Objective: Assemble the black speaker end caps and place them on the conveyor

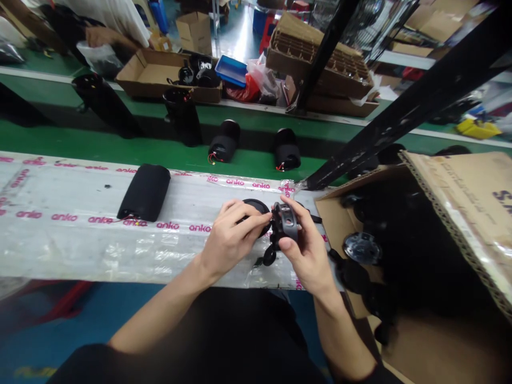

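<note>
Above the near edge of the bench, my right hand [306, 250] grips a round black plastic part [287, 221] with holes in its rim, thumb below and fingers over the top. My left hand [236, 234] is closed, its fingertips pinched together against the left side of that part. What they pinch is too small to make out. A small rounded black tab [270, 256] hangs below the part. Behind my left fingers lies a black round disc [262, 205], partly hidden. Further left, a black fabric-covered cylinder [146, 192] lies on the plastic-covered bench [80, 245].
An open carton [336, 218] with black parts stands at the right. A slanted black post [384, 128] rises behind it. Several black cylinders, one with red wires [226, 141], stand on the green conveyor [248, 160]. Across it, a person's arm [106, 37] is beside a cardboard tray [148, 74].
</note>
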Tool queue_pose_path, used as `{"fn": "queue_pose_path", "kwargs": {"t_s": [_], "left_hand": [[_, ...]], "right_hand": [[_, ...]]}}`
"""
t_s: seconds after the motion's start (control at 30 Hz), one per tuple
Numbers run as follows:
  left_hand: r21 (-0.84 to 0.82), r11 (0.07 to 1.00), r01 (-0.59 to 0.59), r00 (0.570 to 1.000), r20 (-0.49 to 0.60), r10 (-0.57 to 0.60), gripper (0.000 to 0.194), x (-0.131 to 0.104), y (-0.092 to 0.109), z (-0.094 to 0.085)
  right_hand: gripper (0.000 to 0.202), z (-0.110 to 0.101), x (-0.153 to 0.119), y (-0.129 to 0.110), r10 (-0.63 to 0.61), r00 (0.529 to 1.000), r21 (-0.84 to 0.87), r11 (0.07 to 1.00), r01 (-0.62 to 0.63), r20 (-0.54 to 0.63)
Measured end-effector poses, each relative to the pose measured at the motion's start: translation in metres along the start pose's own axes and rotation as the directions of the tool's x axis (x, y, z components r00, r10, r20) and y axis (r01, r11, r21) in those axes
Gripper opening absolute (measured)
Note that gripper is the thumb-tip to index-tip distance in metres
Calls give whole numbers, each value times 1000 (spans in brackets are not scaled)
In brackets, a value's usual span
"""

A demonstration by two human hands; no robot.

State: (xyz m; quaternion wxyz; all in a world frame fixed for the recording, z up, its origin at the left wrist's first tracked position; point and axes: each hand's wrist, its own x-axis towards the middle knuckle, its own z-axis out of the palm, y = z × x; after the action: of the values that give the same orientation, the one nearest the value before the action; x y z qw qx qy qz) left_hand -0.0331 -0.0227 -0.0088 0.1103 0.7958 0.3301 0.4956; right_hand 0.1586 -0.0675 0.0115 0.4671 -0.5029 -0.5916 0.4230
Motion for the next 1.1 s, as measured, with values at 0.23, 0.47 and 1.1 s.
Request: {"fn": "queue_pose_path", "kwargs": {"t_s": [0.23, 0.47, 1.1], "left_hand": [[-135, 979, 156, 985, 93, -145, 3, 7, -6, -12], [-223, 932, 286, 958, 90, -272, 19, -9, -14, 0], [-560, 608, 562, 784, 125, -609, 51, -27, -20, 20]], "right_hand": [[87, -10, 6, -6, 90, 984, 69, 992, -102, 156], [90, 2, 6, -6, 36, 994, -104, 994, -25, 99], [73, 38, 6, 42, -50, 997, -67, 997, 45, -61]]}}
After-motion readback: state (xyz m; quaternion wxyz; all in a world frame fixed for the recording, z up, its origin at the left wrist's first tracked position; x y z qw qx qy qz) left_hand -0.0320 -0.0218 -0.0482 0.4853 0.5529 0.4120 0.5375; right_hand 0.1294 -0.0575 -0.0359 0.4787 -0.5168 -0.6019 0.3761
